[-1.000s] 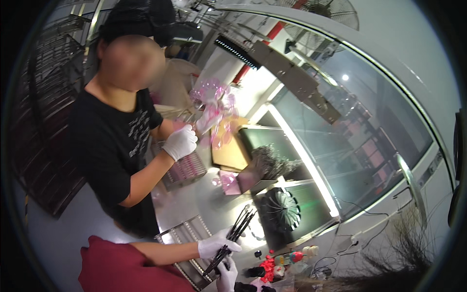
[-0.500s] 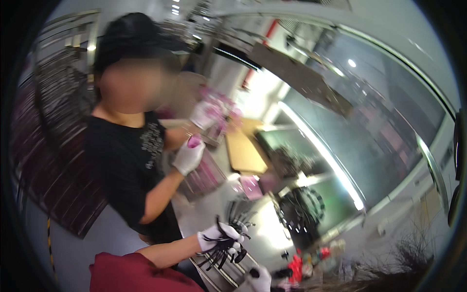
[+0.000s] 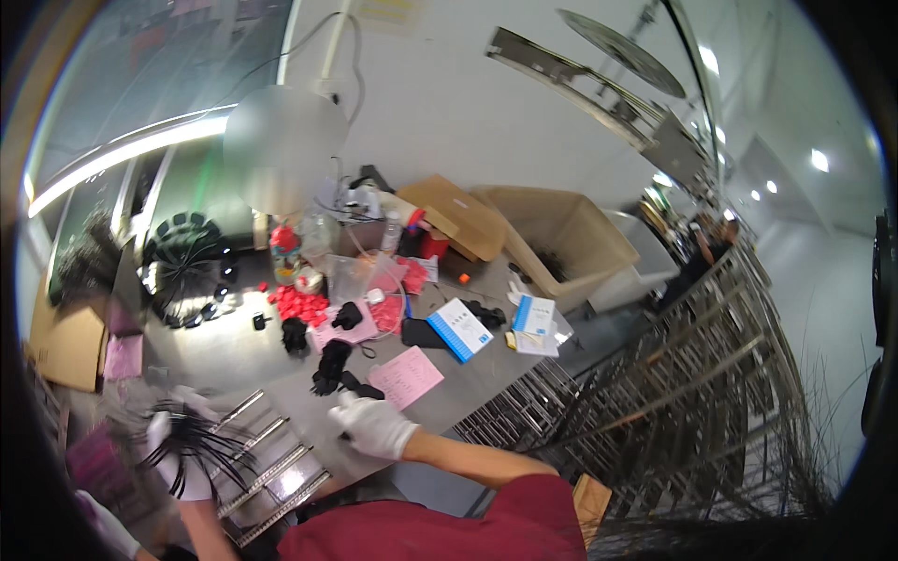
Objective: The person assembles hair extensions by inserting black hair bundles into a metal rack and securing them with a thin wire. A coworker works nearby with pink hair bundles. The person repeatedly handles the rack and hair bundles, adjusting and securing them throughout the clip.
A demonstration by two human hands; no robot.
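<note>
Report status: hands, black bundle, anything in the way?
Left hand holds thin black strips. Right hand by pink sheet, grip unclear. Metal rack close to strips.

Wearing maroon top, right sleeve ending short, forearm staying bare. Right hand and left hand both wearing white gloves, left one blurring.

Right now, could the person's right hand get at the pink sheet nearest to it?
Probably yes: the gloved right hand is close beside the pink sheet on the metal table, and most of the sheet lies uncovered.
</note>
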